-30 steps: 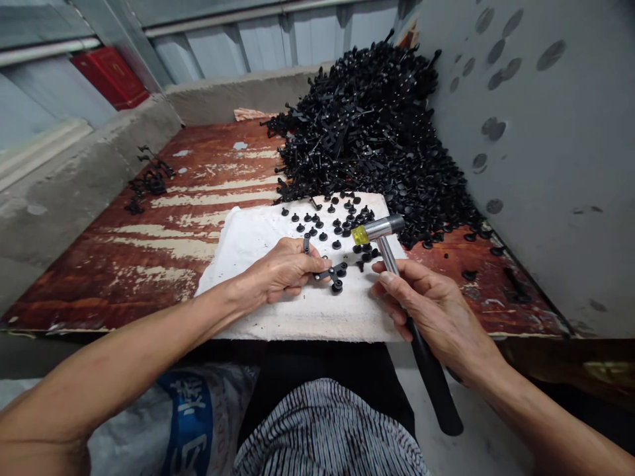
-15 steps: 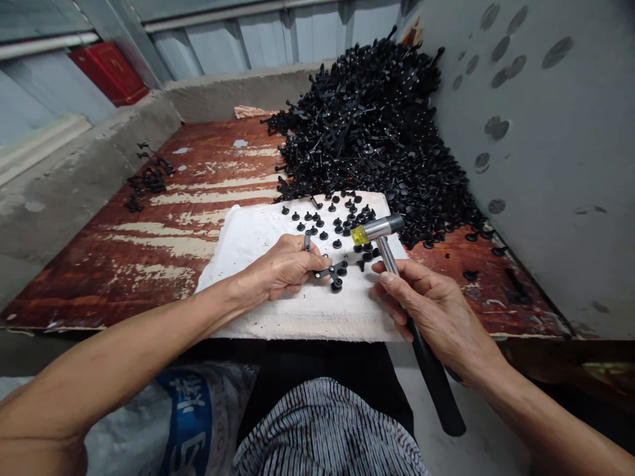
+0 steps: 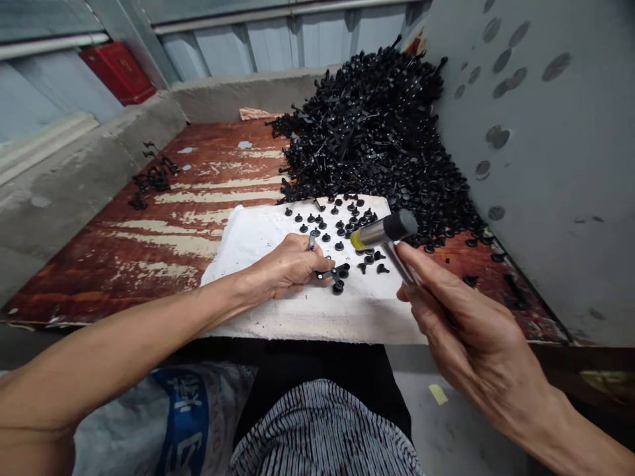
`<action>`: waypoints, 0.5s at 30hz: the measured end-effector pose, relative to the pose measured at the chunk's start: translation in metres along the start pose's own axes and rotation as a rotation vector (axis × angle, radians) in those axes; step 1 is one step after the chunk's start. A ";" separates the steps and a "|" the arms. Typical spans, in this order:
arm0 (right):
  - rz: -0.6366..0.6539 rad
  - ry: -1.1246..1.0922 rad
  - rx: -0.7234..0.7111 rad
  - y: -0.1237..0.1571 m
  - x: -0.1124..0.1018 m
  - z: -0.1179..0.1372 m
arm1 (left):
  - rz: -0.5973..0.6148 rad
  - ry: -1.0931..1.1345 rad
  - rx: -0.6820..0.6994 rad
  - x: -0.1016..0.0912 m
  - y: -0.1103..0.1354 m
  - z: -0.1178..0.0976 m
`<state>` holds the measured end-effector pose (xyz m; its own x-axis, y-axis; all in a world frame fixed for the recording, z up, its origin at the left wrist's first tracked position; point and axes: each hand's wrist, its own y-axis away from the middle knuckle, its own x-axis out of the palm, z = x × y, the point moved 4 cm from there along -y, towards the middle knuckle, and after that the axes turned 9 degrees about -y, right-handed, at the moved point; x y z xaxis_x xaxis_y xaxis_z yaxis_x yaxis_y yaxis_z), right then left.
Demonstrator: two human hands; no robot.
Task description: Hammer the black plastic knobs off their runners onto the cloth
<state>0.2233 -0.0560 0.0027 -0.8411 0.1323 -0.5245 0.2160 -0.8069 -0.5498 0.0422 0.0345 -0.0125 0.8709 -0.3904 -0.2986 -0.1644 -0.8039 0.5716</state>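
Observation:
My left hand (image 3: 288, 268) rests on a white cloth-covered pad (image 3: 307, 311) and pinches a small black bracket (image 3: 335, 272) flat against it. My right hand (image 3: 466, 324) is closed round the shaft of a small hammer (image 3: 384, 231) with a steel head and a yellow face. The hammer head is raised above the pad, right of the bracket. Several small black studs (image 3: 337, 221) lie scattered on the far part of the pad.
A big heap of black plastic parts (image 3: 377, 132) fills the back right corner against a grey wall (image 3: 546, 145). The worn red wooden board (image 3: 173, 218) carries a small cluster of black pieces (image 3: 151, 178) at far left. A red box (image 3: 119, 69) sits on the back ledge.
My right hand has lifted and drawn back toward me, raising the hammer head above the pad. The left hand still pins the bracket in the same spot.

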 end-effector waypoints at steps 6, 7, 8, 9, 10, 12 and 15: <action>0.172 0.089 -0.002 -0.003 0.002 0.006 | -0.007 -0.008 -0.005 0.001 0.001 0.003; 0.128 0.077 0.002 -0.003 0.000 0.008 | -0.004 -0.005 -0.001 0.001 0.002 0.003; 0.056 0.069 0.000 -0.003 -0.004 0.011 | -0.004 0.000 0.006 0.001 0.002 0.003; -0.009 0.066 -0.004 -0.003 -0.006 0.013 | -0.003 0.004 0.012 0.002 0.002 0.003; -0.041 0.073 -0.010 -0.002 -0.007 0.014 | -0.004 0.006 0.013 0.002 0.003 0.002; 0.019 0.105 -0.025 0.000 -0.002 0.012 | -0.016 -0.001 -0.006 0.002 0.003 0.002; 0.196 0.126 -0.013 0.002 0.007 0.007 | -0.026 -0.021 -0.029 0.001 0.003 0.003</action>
<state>0.2147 -0.0613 0.0026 -0.7137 0.0452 -0.6990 0.3767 -0.8166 -0.4373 0.0413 0.0299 -0.0133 0.8647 -0.3791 -0.3294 -0.1283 -0.8008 0.5850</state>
